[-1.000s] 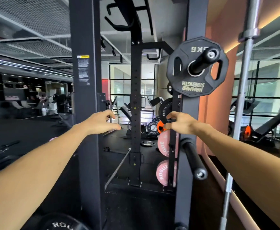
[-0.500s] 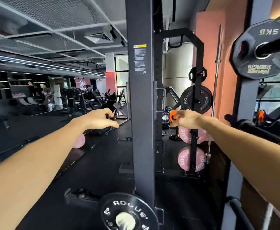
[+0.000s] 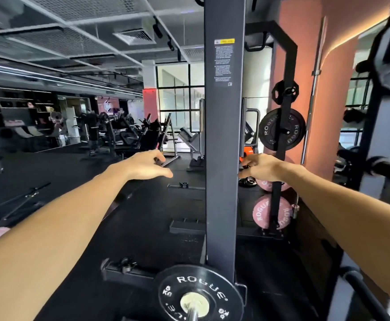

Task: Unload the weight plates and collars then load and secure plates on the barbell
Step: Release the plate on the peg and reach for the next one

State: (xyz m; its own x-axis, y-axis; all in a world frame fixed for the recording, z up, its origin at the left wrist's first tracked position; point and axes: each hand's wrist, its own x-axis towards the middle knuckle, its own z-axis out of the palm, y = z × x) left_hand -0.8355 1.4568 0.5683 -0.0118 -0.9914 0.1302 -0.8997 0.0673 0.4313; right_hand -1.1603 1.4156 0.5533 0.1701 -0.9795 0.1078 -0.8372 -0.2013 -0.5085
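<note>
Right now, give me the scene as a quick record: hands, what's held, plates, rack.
left hand: extended, empty, fingers loosely curled
right hand: extended, closed on a small orange collar, mostly hidden by the upright
upright: dark post between the two hands, warning label near top
barbell plate: black Rogue plate on a bar end, bottom centre
stored plates: black Rogue plate above a pink plate on the far rack
floor: black rubber

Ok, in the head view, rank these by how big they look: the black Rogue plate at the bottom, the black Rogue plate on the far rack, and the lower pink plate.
1. Bottom black Rogue plate, though nearest the camera.
2. Far-rack black Rogue plate.
3. Lower pink plate, only slightly smaller-looking.
</note>
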